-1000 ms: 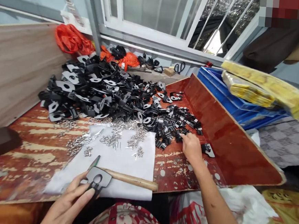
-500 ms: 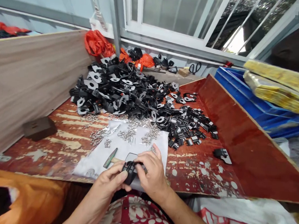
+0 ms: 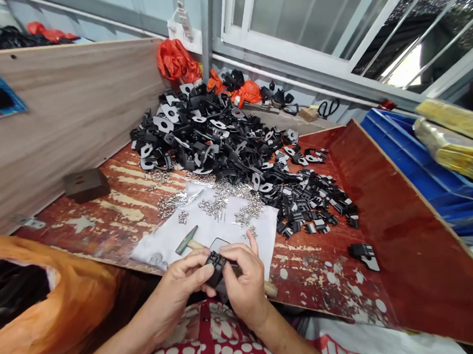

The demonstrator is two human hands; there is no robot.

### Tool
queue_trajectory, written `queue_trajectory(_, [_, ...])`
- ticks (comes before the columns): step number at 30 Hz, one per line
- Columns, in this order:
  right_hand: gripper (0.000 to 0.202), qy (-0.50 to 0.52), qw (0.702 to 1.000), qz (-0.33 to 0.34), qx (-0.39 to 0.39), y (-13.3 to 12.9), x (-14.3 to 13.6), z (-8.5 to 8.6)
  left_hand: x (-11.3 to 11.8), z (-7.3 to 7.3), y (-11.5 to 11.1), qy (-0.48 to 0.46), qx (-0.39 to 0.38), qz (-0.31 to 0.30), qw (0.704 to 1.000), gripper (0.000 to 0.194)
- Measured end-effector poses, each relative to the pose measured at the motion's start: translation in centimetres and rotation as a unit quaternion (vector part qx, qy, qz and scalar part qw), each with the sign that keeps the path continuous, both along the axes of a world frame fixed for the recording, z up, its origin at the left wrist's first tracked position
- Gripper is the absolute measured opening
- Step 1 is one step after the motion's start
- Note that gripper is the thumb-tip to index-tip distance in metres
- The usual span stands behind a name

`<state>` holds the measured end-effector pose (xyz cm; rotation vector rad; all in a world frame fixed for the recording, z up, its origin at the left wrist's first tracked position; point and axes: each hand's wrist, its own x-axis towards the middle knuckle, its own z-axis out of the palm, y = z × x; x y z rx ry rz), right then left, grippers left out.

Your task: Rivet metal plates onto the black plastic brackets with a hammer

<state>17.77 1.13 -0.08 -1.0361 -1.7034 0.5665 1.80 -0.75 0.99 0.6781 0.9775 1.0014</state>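
Between my two hands, near the table's front edge, is a black plastic part [image 3: 215, 268] with slots on its upper end. My left hand [image 3: 190, 276] is closed on it, thumb across its face. From the other side my right hand [image 3: 246, 273] pinches the same part, with one finger raised. A hammer [image 3: 187, 239] with a green head lies behind the hands on a white sheet [image 3: 166, 231]; its wooden handle is partly covered by them. Small metal pins [image 3: 213, 207] are scattered over the sheet's far half.
Behind the sheet is a large heap of black parts with grey plates [image 3: 207, 131]. Smaller black pieces [image 3: 312, 199] spread to its right. A dark block [image 3: 86, 185] sits at left, and one loose part [image 3: 363, 254] at right. Wooden side boards [image 3: 405, 223] flank the table.
The view has swung left, so the scene sits further right. The black part has been turned in my hands and shows its slotted end. More of the hammer's handle shows by my right hand.
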Motion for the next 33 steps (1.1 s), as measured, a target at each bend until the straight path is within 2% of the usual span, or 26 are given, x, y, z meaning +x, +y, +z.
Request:
queue_trajectory(3, [0.021,0.032,0.999,0.033,-0.025,-0.9,0.0,-0.4,-0.1,-0.5,-0.1,0.012,0.015,-0.016,1.0,0.026])
queue_trajectory(5, [0.019,0.06,0.991,0.064,-0.104,-1.6,0.2,-0.3,-0.3,-0.9,-0.1,0.04,0.032,-0.016,0.999,0.028])
queue_trajectory(8, [0.022,0.077,0.962,0.133,-0.225,-1.9,0.9,0.0,-0.8,-1.5,-0.1,0.086,0.049,-0.018,0.995,0.029])
queue_trajectory(10, [0.026,0.033,0.952,0.179,-0.246,-1.1,2.0,0.2,-1.2,-1.8,-0.1,0.104,0.047,-0.032,0.993,0.03])
queue_trajectory(12, [0.028,-0.07,0.966,0.151,-0.2,0.7,3.4,0.2,-1.7,-2.1,-0.1,0.112,0.03,-0.037,0.993,0.029])
queue_trajectory(14, [0.024,-0.211,0.97,0.049,-0.114,2.9,4.9,0.1,-2.1,-2.4,-0.3,0.118,0.009,-0.026,0.993,0.029])
queue_trajectory(16, [0.013,-0.338,0.94,-0.029,-0.048,5.0,6.0,-0.1,-2.4,-2.7,-0.5,0.124,-0.001,-0.014,0.992,0.03])
queue_trajectory(18, [0.006,-0.414,0.909,-0.032,-0.024,6.5,6.5,-0.3,-2.5,-2.9,-0.7,0.119,-0.006,-0.012,0.993,0.032])
queue_trajectory(19, [0.008,-0.423,0.905,-0.025,-0.02,7.1,6.6,-0.5,-2.5,-3.0,-0.7,0.111,-0.011,-0.013,0.994,0.032])
queue_trajectory(21, [0.009,-0.37,0.929,-0.024,-0.018,8.1,6.8,-0.7,-2.4,-2.9,-0.8,0.097,-0.025,-0.012,0.995,0.032])
queue_trajectory(23, [0.009,-0.252,0.967,-0.032,-0.038,9.0,7.1,-0.8,-2.3,-2.7,-0.8,0.09,-0.034,-0.011,0.995,0.033])
queue_trajectory(25, [0.01,-0.156,0.985,-0.036,-0.067,9.7,7.5,-0.9,-2.1,-2.4,-0.8,0.084,-0.04,-0.008,0.996,0.035])
queue_trajectory(28, [0.012,-0.122,0.987,-0.04,-0.095,9.6,7.7,-0.7,-2.0,-2.1,-0.7,0.087,-0.037,-0.003,0.995,0.034])
queue_trajectory(30, [0.013,-0.102,0.988,-0.031,-0.11,8.5,7.3,-0.1,-1.9,-2.1,-0.7,0.117,-0.017,0.002,0.993,0.032])
queue_trajectory(32, [0.013,-0.068,0.984,0.017,-0.166,6.9,6.5,0.7,-1.9,-2.0,-0.5,0.185,0.04,0.013,0.982,0.027])
queue_trajectory(33, [0.011,-0.047,0.973,0.06,-0.219,6.0,6.0,1.1,-1.9,-1.9,-0.3,0.233,0.088,0.016,0.968,0.023])
